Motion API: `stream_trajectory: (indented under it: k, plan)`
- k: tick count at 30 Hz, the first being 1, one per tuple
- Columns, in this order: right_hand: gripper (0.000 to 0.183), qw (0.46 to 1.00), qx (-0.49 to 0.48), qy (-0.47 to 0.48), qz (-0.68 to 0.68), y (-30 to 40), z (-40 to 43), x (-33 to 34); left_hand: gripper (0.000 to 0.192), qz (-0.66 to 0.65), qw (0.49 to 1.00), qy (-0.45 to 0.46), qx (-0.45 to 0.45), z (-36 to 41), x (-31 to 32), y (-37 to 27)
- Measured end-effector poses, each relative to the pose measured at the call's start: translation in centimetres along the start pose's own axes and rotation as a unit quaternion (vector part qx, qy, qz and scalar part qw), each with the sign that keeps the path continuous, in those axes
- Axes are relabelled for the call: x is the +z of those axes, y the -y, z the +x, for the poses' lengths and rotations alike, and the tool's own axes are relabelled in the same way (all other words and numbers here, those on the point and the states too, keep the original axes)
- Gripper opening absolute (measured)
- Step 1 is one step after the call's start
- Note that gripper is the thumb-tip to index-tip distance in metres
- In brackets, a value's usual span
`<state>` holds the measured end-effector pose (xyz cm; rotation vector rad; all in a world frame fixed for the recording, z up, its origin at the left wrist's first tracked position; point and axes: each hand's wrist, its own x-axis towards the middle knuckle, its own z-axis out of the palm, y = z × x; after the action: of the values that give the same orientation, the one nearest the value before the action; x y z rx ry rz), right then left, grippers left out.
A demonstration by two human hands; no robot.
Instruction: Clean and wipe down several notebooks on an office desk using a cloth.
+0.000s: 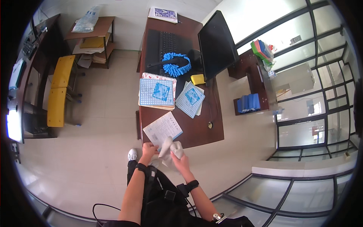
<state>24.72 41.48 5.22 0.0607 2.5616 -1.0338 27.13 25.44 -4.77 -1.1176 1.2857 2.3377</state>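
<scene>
At the near edge of the wooden desk (198, 133), my left hand (149, 149) grips the lower left corner of a printed booklet (163, 127), its back or front covered in writing. In my right hand (180, 161) is a crumpled light grey cloth (171, 149), which hangs over the booklet's near corner. Beyond them lie a stack of notebooks (147, 92) with a blue grid cover and, to its right, a tilted pile of similar booklets (190, 99). A yellow sponge (198, 79) sits behind that pile. A blue chenille duster (177, 65) with a black handle rests over the keyboard.
A black monitor (217, 45) stands at the desk's right side, with a keyboard (167, 42) before it and a mouse (210, 124) nearer me. Yellow stools (56, 106) and a small shelf (90, 35) are on the left. Blue folders (249, 103) fill a low shelf at right.
</scene>
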Motion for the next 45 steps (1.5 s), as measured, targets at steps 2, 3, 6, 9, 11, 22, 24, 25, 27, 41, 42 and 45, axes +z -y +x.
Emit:
stream_trajectory:
  k: [2, 3, 6, 9, 11, 22, 24, 25, 27, 41, 42, 45]
  plan:
    - [0.052, 0.998, -0.052, 0.021, -0.039, 0.4, 1.0, 1.6, 0.019, 0.218, 0.968, -0.068, 0.099, -0.1, 0.0, -0.5]
    - [0.049, 0.995, -0.06, 0.033, -0.067, 1.9, 0.9, 2.9, 0.02, 0.141, 0.981, -0.063, 0.12, 0.9, -2.0, 1.7]
    - [0.042, 0.99, -0.062, 0.055, -0.114, 2.8, 2.7, 4.5, 0.017, 0.017, 0.996, -0.02, 0.084, 0.5, -1.7, 1.2]
    - [0.037, 0.975, -0.051, 0.045, -0.211, 2.4, 5.1, 4.1, 0.011, 0.138, 0.986, -0.068, 0.063, 0.8, -1.4, 1.0]
    - [0.036, 0.971, -0.049, 0.054, -0.228, 2.0, 6.1, 2.9, 0.012, 0.068, 0.996, -0.056, 0.005, -1.1, -0.3, -0.7]
    - [0.029, 0.988, -0.004, 0.04, -0.152, 1.6, 13.2, -2.2, 0.016, 0.087, 0.992, -0.064, -0.059, -1.9, 0.5, -3.1]
    - [0.026, 0.983, -0.037, 0.051, -0.174, 2.0, 13.2, -1.9, 0.016, 0.101, 0.991, -0.065, -0.062, -1.8, 0.9, -3.4]
    - [0.025, 0.972, -0.087, 0.067, -0.207, 2.2, 12.4, -1.6, 0.016, 0.1, 0.99, -0.073, -0.062, -1.7, 0.7, -3.4]
    - [0.027, 0.968, -0.079, 0.14, -0.193, 3.1, 10.6, -0.2, 0.017, 0.094, 0.993, -0.049, -0.059, -2.0, -0.4, -2.6]
    - [0.029, 0.984, -0.055, 0.091, -0.141, 3.3, 13.6, 1.0, 0.017, 0.09, 0.991, -0.077, -0.068, -2.2, 0.6, -2.3]
    - [0.029, 0.983, -0.059, 0.054, -0.163, 3.1, 14.9, 0.3, 0.02, 0.085, 0.991, -0.075, -0.067, -2.1, 0.5, -2.4]
    - [0.027, 0.991, -0.034, 0.045, -0.125, 4.5, 17.5, -1.6, 0.021, 0.079, 0.993, -0.054, -0.07, -2.0, -0.1, -2.8]
